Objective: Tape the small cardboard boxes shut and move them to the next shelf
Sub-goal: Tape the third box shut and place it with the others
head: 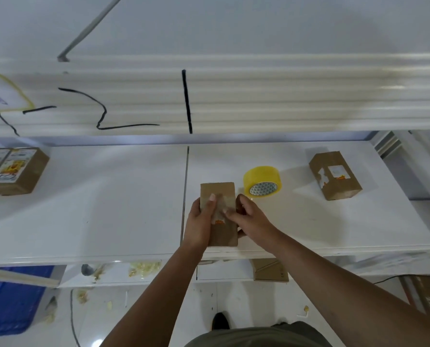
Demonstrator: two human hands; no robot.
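Note:
A small brown cardboard box lies flat on the white shelf, just right of the seam between two shelf panels. My left hand grips its left side with the thumb pressed on top. My right hand holds the right side, fingers pressing a strip of clear tape on the top face. A roll of yellow tape stands just behind and to the right of the box. Another small box lies at the right of this shelf. Two labelled boxes sit side by side on the left panel.
An upper shelf edge with black marker lines overhangs at the back. Below the shelf's front edge are a lower shelf with a flat cardboard piece and tape scraps, a blue crate at lower left, and the floor.

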